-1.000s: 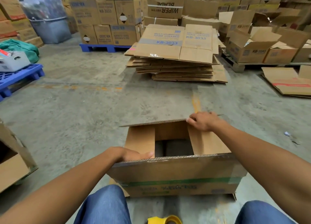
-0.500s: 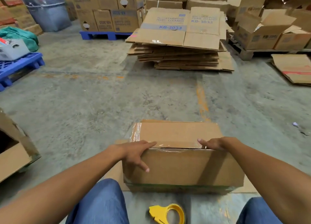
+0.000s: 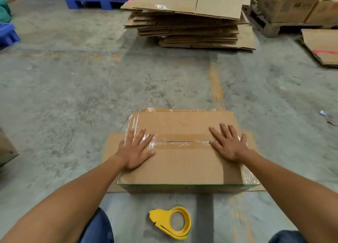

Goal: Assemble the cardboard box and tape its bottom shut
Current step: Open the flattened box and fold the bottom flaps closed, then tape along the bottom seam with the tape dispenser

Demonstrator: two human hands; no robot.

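Note:
A brown cardboard box [image 3: 182, 166] stands on the concrete floor right in front of me, its upward face closed by two flaps that meet at a centre seam covered with old clear tape [image 3: 181, 141]. My left hand [image 3: 136, 149] lies flat with spread fingers on the left end of the seam. My right hand [image 3: 228, 144] lies flat on the right end. Neither hand holds anything. A yellow tape dispenser [image 3: 172, 222] lies on the floor between my knees, near the box's front side.
A stack of flattened cartons [image 3: 190, 21] lies ahead across the floor. A blue pallet [image 3: 95, 2] is at the far left, boxes on a pallet [image 3: 296, 7] at the far right, and a flat carton [image 3: 321, 45] beside them. Part of another box [image 3: 5, 149] is at my left.
The box's flaps stood open a second ago; they have been folded down and closed. Both hands have moved from the flap edges to press flat on the seam.

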